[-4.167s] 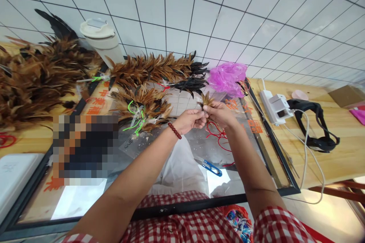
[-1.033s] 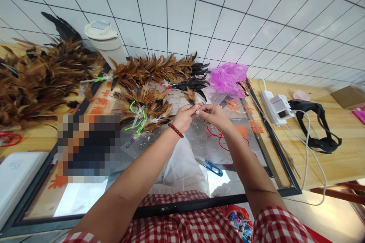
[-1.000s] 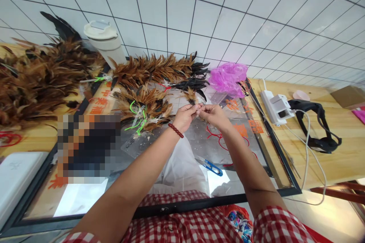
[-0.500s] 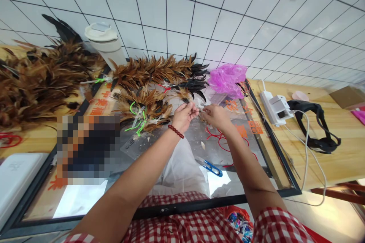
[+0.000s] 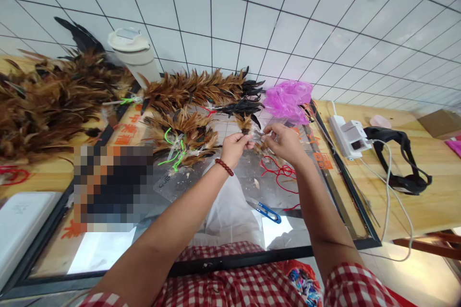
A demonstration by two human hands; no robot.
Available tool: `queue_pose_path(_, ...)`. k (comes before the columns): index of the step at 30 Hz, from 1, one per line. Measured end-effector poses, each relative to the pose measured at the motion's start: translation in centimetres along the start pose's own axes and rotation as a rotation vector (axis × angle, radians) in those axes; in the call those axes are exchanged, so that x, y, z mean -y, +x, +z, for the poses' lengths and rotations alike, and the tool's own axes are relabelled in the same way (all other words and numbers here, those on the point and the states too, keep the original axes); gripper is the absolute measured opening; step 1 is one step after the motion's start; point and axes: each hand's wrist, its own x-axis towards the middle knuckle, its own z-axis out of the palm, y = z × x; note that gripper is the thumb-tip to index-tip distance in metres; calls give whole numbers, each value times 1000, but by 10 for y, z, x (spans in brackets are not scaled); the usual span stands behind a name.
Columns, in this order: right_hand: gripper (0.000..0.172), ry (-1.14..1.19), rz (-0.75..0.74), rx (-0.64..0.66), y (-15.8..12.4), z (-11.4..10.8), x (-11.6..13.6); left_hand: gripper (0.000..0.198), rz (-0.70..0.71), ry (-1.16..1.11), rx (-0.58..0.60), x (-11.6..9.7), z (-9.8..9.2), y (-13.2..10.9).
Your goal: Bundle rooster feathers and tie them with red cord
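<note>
Two hands meet over the glass tabletop (image 5: 252, 184) — left hand (image 5: 236, 146) pinching a small brown feather tuft (image 5: 246, 123) at its base, right hand (image 5: 288, 143) with fingertips pressed together just beside it, perhaps on something fine.

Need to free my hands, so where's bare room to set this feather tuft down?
Bare glass lies between the snips and the frame's near edge, and bare wood in front of the headset. Crowded: feather bundles at the back, red cord near the right hand.
</note>
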Motion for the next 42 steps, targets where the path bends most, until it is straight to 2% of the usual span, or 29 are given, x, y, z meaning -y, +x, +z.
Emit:
queue_pose_path(2,39,103,-20,28,0,7,-1,25,10,-7,-2,-1,0,0)
queue_pose_path(3,44,138,-33,41,1,11,-2,26,8,-13,6,-2,0,0)
queue_pose_path(7,18,139,-22,5,3,17,-3,26,-46,-19,30,-6,1,-3)
queue_pose_path(13,19,-4,-47,-9,1,3,3,20,-81,35,6,-8,4,-4)
queue_pose_path(19,22,-327,-65,-14,-1,7,13,16,-118,167,81,-3,3,-4)
queue_pose_path(25,22,-378,-75,16,0,10,24,23,-68,353,180,3,0,-2)
queue_pose_path(28,22,-374,-34,59,1,3,22,24,-59,371,196,2,0,-3)
queue_pose_path(30,24,-410,67,126,-1,-5,15,21,-62,325,171,1,0,-3)
queue_pose_path(33,19,-450,232,356,-4,-17,-1,14,-59,219,113,-1,1,-3)
queue_pose_path(35,14,-412,260,523,-5,-19,-9,13,-59,178,90,-1,2,-2)
queue_pose_path(37,14,-381,245,626,-5,-15,-12,12,-63,156,83,-2,2,-2)
queue_pose_path(39,11,-382,233,651,-4,-9,-12,12,-64,130,76,-2,1,-2)
queue_pose_path(42,11,-292,196,556,-3,-8,-13,12,-68,68,57,-4,-1,-1)
